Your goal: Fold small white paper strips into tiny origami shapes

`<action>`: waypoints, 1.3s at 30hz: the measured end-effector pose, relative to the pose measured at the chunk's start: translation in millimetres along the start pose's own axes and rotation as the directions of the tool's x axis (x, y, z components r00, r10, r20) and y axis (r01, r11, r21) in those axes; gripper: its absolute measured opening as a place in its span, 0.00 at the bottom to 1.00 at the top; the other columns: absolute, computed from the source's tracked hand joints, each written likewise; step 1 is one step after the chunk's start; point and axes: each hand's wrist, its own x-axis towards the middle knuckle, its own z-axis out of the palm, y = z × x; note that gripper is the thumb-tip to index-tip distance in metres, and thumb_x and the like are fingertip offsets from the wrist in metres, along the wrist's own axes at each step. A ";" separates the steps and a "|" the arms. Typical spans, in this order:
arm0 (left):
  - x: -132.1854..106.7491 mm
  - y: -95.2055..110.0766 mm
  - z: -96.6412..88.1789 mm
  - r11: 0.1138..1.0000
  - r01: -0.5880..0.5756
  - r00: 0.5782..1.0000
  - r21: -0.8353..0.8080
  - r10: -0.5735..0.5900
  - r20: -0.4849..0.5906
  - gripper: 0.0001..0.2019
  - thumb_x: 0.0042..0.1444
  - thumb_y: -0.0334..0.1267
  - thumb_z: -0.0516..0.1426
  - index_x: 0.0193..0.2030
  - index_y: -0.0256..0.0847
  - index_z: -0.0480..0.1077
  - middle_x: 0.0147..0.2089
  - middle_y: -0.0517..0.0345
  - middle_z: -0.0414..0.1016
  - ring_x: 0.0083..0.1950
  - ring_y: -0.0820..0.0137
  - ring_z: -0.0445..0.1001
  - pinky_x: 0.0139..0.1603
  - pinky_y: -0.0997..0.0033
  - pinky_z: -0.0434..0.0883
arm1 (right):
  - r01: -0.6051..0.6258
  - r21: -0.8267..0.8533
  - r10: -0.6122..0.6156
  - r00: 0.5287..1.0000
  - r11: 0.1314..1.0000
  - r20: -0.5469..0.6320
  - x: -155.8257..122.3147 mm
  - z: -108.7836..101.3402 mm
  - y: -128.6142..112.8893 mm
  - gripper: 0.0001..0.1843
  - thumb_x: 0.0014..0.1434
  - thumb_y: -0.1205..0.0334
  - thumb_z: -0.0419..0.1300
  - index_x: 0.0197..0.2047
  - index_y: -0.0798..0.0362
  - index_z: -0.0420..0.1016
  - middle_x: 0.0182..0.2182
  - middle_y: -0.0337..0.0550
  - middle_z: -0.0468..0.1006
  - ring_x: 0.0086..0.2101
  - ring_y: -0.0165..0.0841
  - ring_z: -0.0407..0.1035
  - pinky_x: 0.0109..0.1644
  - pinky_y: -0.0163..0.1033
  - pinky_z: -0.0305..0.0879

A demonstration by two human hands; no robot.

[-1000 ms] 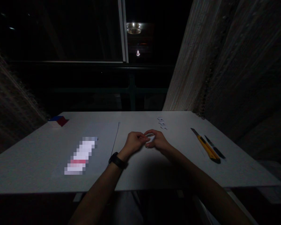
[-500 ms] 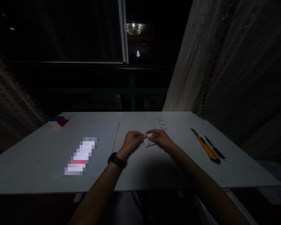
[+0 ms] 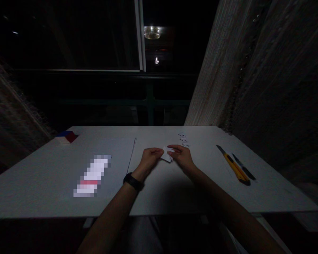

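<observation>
A small white paper (image 3: 166, 157) lies between the hands (image 3: 149, 157), held by both.

Small white folded paper (image 3: 166, 156), aslant between left and right fingers (image 3: 157, 150), near mid-table

A cube (image 3: 65, 137) with blue, red and white faces sits near the far left corner of the white table (image 3: 29, 180). Closer in, a pixelated bright strip (image 3: 91, 174) with a red band lies over white sheets (image 3: 118, 151). At the right, a yellow utility knife (image 3: 234, 168) lies beside a slim dark tool (image 3: 246, 169), perhaps a small knife. Beyond the window frame (image 3: 141, 35), a chandelier (image 3: 152, 33) glows; a pale curtain (image 3: 209, 70) hangs rightward.
</observation>
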 end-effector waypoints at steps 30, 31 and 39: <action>2.1 -7.0 -0.1 0.944 -0.147 0.987 0.297 0.159 -0.017 0.14 0.43 0.41 0.61 0.36 0.36 0.76 0.37 0.46 0.78 0.39 0.62 0.75 0.41 0.65 0.68 | 0.136 -0.322 -0.139 0.990 0.937 0.012 -3.0 1.3 -6.6 0.09 0.46 0.56 0.60 0.26 0.55 0.72 0.22 0.38 0.73 0.25 0.31 0.67 0.30 0.35 0.61; 2.4 -7.5 0.2 0.948 -0.139 0.988 0.286 0.153 -0.026 0.14 0.43 0.41 0.61 0.36 0.35 0.76 0.37 0.46 0.78 0.39 0.62 0.75 0.41 0.65 0.69 | 0.142 -0.321 -0.147 0.989 0.936 0.009 -3.3 1.8 -6.8 0.09 0.47 0.57 0.60 0.26 0.54 0.71 0.22 0.39 0.73 0.26 0.31 0.67 0.30 0.35 0.61; 3.8 -8.3 3.2 0.987 -0.078 0.994 0.140 0.088 -0.069 0.15 0.38 0.39 0.64 0.34 0.33 0.76 0.33 0.48 0.78 0.34 0.65 0.74 0.37 0.68 0.69 | 0.128 -0.326 -0.143 0.990 0.937 -0.022 -5.0 3.2 -8.9 0.08 0.48 0.57 0.58 0.26 0.54 0.70 0.21 0.37 0.70 0.25 0.30 0.64 0.29 0.35 0.60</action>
